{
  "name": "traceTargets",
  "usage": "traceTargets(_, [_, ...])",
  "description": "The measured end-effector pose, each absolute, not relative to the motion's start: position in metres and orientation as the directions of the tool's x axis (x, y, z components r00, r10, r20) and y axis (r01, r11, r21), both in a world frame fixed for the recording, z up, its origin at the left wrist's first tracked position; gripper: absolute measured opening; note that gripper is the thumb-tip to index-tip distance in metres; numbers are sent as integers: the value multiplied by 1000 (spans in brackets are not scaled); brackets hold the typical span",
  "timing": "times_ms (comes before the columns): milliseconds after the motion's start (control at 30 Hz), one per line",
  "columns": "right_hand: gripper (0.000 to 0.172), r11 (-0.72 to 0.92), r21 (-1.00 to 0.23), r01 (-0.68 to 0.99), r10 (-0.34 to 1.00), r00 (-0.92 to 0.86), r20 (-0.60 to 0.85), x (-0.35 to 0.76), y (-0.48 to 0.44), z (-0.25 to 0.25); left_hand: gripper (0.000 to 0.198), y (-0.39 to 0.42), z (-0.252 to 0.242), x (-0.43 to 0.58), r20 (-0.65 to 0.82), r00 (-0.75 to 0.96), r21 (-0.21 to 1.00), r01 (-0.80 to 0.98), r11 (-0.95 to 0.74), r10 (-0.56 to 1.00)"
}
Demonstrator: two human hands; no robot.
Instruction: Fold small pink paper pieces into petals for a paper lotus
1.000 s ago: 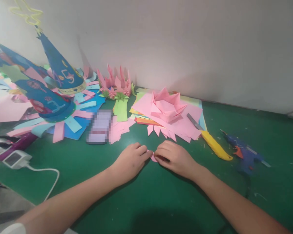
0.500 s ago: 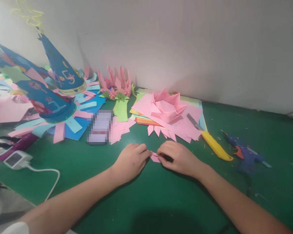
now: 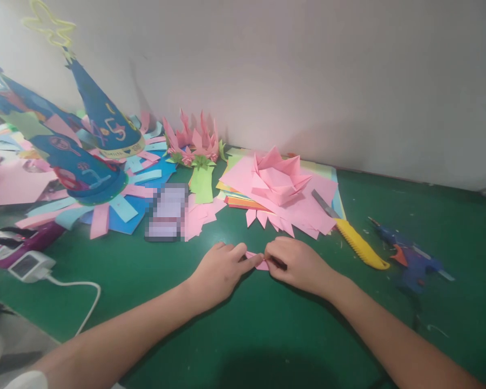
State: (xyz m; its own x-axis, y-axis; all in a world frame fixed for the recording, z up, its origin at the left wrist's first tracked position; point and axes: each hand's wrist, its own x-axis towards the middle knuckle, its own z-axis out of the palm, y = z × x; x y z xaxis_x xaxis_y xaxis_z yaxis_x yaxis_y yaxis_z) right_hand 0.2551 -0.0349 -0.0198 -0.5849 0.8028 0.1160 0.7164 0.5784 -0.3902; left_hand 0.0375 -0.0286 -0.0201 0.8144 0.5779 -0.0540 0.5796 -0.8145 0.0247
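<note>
Locate the small pink paper piece [image 3: 262, 266] between your hands, over the green tabletop [image 3: 210, 340] and on the near side of the coloured paper stack [image 3: 237, 193]; whether it rests on the surface cannot be told. Your left hand [image 3: 222, 273] is narrowed on the piece, one digit laid across it. Your right hand [image 3: 299, 262] is closed in a pinch at its right end, fingers curled.

The step in hand appears to be folding or creasing. To do it well, steady the piece with the left hand, align the edges before pressing, then run firm, even pressure along the crease. Avoid pulling the ends apart: thin paper may skew or tear. Leave the yellow-handled utility knife [image 3: 362, 243] and the blue glue gun [image 3: 415, 265] clear of your right forearm
</note>
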Motion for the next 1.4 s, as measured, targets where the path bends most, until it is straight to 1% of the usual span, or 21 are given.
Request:
traceTargets(67, [16, 619, -378, 689, 767, -634, 101, 259, -33, -17, 55, -29, -21, 38, -62, 816, 22, 576, -817, 574])
traceTargets(200, [15, 665, -386, 640, 721, -685, 106, 265, -31, -14, 53, -28, -21, 39, -59, 814, 24, 579, -815, 577])
traceTargets(333, [15, 683, -395, 615, 709, -689, 153, 267, -31, -16, 47, -29, -21, 40, -35, 803, 27, 595, -803, 594])
traceTargets(467, [16, 691, -397, 604, 705, -685, 184, 273, -30, -16, 47, -30, -23, 39, -22, 795, 20, 606, -795, 606])
traceTargets(567, [16, 690, -371, 622, 715, -665, 215, 277, -29, -14, 44, -30, -23, 38, -2, 780, 9, 626, -780, 626])
traceTargets(600, [17, 693, -365, 622, 714, -661, 230, 278, -29, -14, 42, -30, -22, 38, 9, 773, 6, 634, -773, 634])
traceTargets(700, [18, 707, -370, 603, 707, -619, 342, 273, -29, -15, 37, -29, -22, 39, 39, 760, 11, 648, -761, 648])
traceTargets(767, [16, 722, -410, 558, 692, -586, 422, 268, -29, -17, 32, -29, -22, 40, 71, 756, 23, 651, -759, 651])
traceTargets(800, [16, 723, -429, 542, 691, -581, 431, 265, -29, -19, 31, -29, -23, 40, 92, 754, 32, 651, -758, 651])
traceTargets(900, [20, 725, -452, 520, 688, -585, 430, 260, -29, -21, 30, -27, -26, 41, 167, 747, 80, 640, -764, 643])
traceTargets(1033, [18, 715, -447, 537, 698, -581, 418, 259, -26, -23, 30, -23, -29, 41, 214, 751, 212, 588, -780, 624])
traceTargets(1100, [15, 733, -450, 511, 675, -628, 387, 259, -26, -24, 31, -22, -30, 41, 211, 757, 260, 567, -782, 619])
traceTargets(1200, [15, 754, -430, 497, 642, -695, 323, 258, -26, -25, 31, -21, -30, 41, 196, 756, 293, 562, -773, 624])
traceTargets(1400, [20, 756, -335, 562, 650, -702, 290, 256, -27, -25, 30, -20, -25, 39, 155, 744, 348, 575, -740, 650])
